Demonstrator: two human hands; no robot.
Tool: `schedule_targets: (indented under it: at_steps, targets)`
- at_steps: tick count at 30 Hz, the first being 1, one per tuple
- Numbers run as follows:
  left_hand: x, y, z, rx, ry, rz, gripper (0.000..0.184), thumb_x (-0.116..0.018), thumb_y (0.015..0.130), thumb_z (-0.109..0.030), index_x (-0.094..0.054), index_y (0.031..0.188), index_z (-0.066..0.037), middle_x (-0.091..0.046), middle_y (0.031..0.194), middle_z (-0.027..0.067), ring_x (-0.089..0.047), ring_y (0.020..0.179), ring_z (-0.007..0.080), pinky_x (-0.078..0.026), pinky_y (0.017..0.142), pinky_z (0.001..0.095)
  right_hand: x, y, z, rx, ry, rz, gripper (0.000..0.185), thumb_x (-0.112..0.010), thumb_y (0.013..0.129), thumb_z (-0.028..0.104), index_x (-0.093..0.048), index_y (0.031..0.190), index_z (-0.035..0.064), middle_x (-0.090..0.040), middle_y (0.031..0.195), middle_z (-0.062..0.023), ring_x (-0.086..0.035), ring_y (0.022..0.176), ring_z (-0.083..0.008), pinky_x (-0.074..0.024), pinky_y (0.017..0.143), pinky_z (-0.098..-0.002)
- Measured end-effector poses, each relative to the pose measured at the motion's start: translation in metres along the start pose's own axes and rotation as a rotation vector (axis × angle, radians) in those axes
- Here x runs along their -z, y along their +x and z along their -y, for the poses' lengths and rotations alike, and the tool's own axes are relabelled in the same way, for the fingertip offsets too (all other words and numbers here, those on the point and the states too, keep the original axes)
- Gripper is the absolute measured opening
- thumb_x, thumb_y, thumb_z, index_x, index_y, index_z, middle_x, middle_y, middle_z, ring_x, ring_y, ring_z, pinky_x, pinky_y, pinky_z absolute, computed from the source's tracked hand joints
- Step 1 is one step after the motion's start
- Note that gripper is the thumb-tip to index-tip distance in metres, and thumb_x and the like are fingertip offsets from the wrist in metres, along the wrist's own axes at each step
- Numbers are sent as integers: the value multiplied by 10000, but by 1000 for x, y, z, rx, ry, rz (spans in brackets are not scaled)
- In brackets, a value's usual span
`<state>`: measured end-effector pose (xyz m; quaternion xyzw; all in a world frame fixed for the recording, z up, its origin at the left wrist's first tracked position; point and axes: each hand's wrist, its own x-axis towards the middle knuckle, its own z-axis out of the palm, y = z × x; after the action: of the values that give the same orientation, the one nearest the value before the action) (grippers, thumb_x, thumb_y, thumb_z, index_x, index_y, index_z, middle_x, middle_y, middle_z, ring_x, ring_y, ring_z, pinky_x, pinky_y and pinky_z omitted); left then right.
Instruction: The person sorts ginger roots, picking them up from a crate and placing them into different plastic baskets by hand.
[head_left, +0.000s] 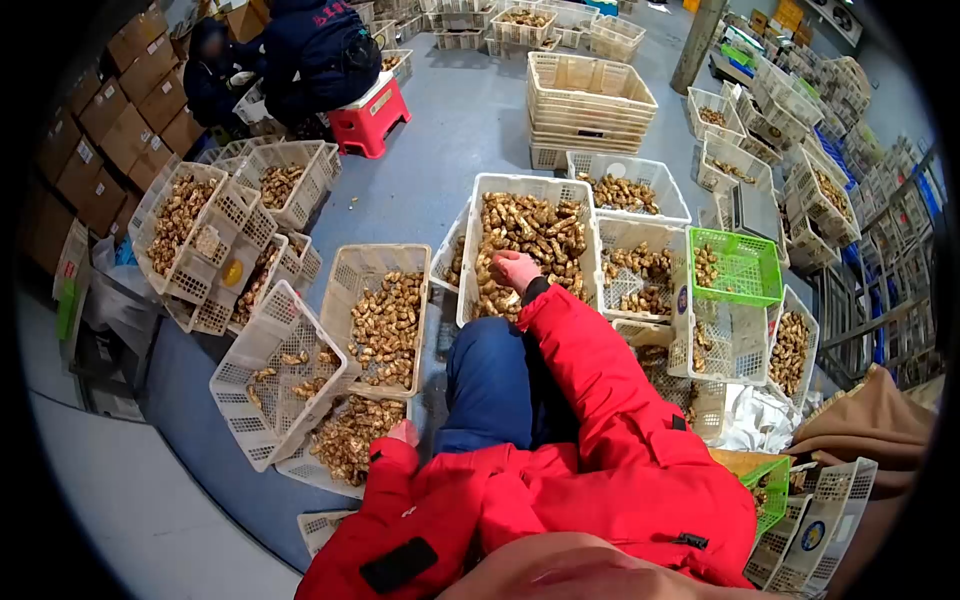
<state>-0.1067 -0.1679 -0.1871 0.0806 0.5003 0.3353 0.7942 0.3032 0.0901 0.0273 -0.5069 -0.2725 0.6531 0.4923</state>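
My right hand (516, 271) is over a white plastic crate (468, 255) heaped with knobbly brown-and-pale tubers (535, 228). Its fingers are bent together down at the pile; whatever they hold is too small to make out. Low on the left, my left hand (404, 432) is beside the tubers (352, 437) in another crate, its fingers mostly hidden. Just above that one, a beige crate (425, 262) holds more tubers. A tilted white crate (235, 385) with a few loose tubers leans on it.
Right of my knees are more tuber crates and a green basket (740, 268). Ahead stands a stack of nested crates (590, 100). Two people sit back left, near a red stool (370, 120) and cardboard boxes (130, 135). A metal rack (890, 300) lines the right side.
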Motion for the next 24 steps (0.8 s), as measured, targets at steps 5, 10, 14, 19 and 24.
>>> schedule_targets:
  at_steps: [5,10,14,19,24]
  targets:
    - [14,18,11,17,8,-100,291,-388,857,-388,-374,658,-176,-332,580,-37,-374,534,175,-256,425,334,-3,-2,1,45,-6,8,254,-525,848,146,-575,1079,53,-610,855,-46,-587,652,-151,-480,570,-280]
    - [1,22,17,-84,177,-334,311,-388,838,-447,-423,682,-180,-356,586,-13,-382,532,191,-256,419,343,1,2,-3,43,5,-19,255,-564,845,154,-576,1065,26,-624,868,-69,-612,714,-177,-516,636,-321]
    - [63,56,35,15,-153,151,276,-435,852,-423,-459,710,-187,-384,587,-10,-392,502,191,-270,404,339,-4,-6,5,97,-60,-8,228,-564,853,145,-595,1030,5,-639,886,-97,-631,739,-196,-525,662,-321]
    - [22,19,21,-135,113,-52,198,-501,862,-323,-491,781,-143,-508,672,-7,-489,577,181,-346,412,352,-2,-5,9,73,-57,56,252,-495,891,175,-578,1077,26,-650,902,-76,-638,792,-200,-521,654,-310]
    - [32,38,30,-17,27,-27,250,-379,873,-370,-459,733,-180,-411,605,-30,-392,512,182,-274,432,327,-5,-12,9,54,-109,8,279,-542,871,162,-551,1116,29,-630,917,-86,-631,764,-195,-528,649,-320]
